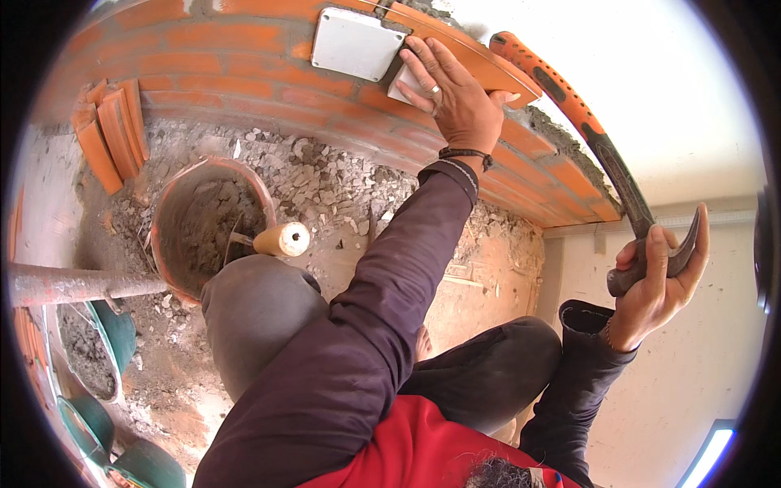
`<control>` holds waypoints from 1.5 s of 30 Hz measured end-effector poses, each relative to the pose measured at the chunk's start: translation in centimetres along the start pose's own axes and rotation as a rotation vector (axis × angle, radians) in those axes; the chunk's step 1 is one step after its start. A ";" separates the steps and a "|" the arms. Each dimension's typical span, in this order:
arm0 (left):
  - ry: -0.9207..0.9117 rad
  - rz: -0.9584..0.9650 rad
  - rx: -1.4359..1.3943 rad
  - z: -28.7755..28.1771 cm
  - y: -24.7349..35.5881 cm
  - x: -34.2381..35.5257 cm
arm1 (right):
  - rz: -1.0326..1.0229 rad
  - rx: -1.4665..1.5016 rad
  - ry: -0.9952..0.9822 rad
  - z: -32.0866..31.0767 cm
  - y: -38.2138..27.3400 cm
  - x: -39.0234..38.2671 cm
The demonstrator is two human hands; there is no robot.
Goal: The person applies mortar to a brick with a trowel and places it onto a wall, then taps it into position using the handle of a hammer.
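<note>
My left hand (461, 106) lies with its fingers stretched out against the low brick wall, thumb apart. Under the fingers is an orange brick (480, 63) in the top course. A small white piece (400, 84) shows partly below the fingers; the rest is covered. Just left of the fingertips, a white rectangular cover plate (356, 45) is set in the wall. Off to the right, my right hand (661, 281) grips a claw hammer (616, 167) around its head. The hammer's orange and black handle points up and to the left, past the brick's right end.
Left of my knee stands a bucket (161, 224) of mortar with a wooden-handled trowel (281, 239) in it. Thin orange bricks (114, 134) lean by the wall. Rubble (325, 183) covers the floor along the wall. A pole (85, 285) and green buckets (122, 333) are at far left.
</note>
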State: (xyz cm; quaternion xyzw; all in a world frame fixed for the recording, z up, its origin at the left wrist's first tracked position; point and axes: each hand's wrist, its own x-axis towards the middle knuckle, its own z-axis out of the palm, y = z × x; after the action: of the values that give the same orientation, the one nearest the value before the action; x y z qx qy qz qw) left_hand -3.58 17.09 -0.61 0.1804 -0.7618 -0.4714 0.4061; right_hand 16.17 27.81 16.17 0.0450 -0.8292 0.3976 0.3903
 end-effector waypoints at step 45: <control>0.230 0.364 0.049 0.0 -0.8 1.2 | 0.054 0.032 0.177 -2.0 2.2 -0.8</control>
State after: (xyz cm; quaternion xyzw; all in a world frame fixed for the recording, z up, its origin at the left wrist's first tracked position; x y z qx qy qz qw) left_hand -4.45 15.87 -0.78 0.1024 -0.7417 -0.3479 0.5643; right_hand 17.09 30.53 14.97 -0.0064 -0.7860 0.4234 0.4504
